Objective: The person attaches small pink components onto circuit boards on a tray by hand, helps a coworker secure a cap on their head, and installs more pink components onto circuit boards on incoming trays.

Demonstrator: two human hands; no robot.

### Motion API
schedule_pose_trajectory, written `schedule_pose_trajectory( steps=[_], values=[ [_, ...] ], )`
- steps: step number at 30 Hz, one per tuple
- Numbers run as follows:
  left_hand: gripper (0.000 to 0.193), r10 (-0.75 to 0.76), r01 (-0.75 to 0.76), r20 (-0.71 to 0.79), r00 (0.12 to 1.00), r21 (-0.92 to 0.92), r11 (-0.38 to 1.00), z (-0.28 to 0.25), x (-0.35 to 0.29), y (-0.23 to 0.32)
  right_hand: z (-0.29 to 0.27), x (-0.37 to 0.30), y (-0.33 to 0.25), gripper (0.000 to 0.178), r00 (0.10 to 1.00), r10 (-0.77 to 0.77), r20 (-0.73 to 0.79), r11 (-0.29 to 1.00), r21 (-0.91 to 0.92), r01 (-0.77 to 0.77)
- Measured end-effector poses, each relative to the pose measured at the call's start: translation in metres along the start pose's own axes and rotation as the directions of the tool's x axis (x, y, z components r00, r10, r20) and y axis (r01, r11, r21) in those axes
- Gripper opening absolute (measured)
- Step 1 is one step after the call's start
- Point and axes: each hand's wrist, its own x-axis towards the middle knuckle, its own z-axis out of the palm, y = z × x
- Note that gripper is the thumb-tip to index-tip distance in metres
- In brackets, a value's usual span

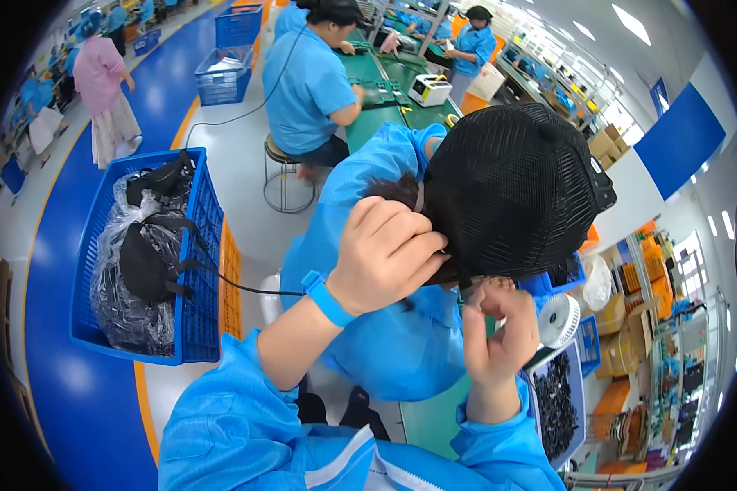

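Observation:
A co-worker in blue workwear sits right in front of me, wearing a black mesh cap (512, 192). Both my hands are at the cap's lower edge. My left hand (393, 250), with a blue wrist strap (327, 300) round the wrist, is closed beside the co-worker's dark hair; what its fingertips pinch is hidden. Lower and to the right, my right hand (499, 327) pinches a thin black strap (465, 286) that hangs from the cap's edge. A small black device (602, 186) sits on the cap's far side.
To the left, a blue crate (196, 307) holds black bags and clear plastic. A black cord (262, 290) runs from it toward my left wrist. A white fan (558, 319) and a tray of black parts (580, 385) are at the right. Another seated worker (307, 90) is farther off.

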Motion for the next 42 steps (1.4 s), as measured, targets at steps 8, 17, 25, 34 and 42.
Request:
schedule_pose_trajectory(
  steps=[8,17,25,34,42],
  values=[
    [0.023,-0.05,0.05,-0.004,0.999,-0.073,0.996,0.008,-0.011,0.006,0.009,0.017,-0.017,0.013,0.995,0.095,0.001,0.983,-0.158,-0.094],
    [0.021,-0.029,0.018,-0.122,0.992,-0.086,0.996,0.013,-0.014,0.016,0.006,0.008,-0.046,0.014,0.977,0.212,0.019,0.976,-0.05,-0.211],
    [0.024,0.035,-0.044,-0.132,0.991,-0.066,0.997,0.007,-0.009,0.015,0.0,0.009,-0.048,0.018,0.957,0.289,-0.036,0.957,0.037,-0.287],
    [0.016,0.031,-0.039,-0.082,0.996,-0.09,0.995,0.012,0.003,0.01,-0.003,0.009,-0.031,0.018,0.925,0.365,-0.106,0.931,0.062,-0.36],
    [0.034,-0.074,0.062,-0.093,0.993,-0.129,0.99,-0.002,-0.013,0.009,-0.006,0.004,-0.038,0.014,0.957,0.29,0.003,0.955,-0.058,-0.289]
  ],
)
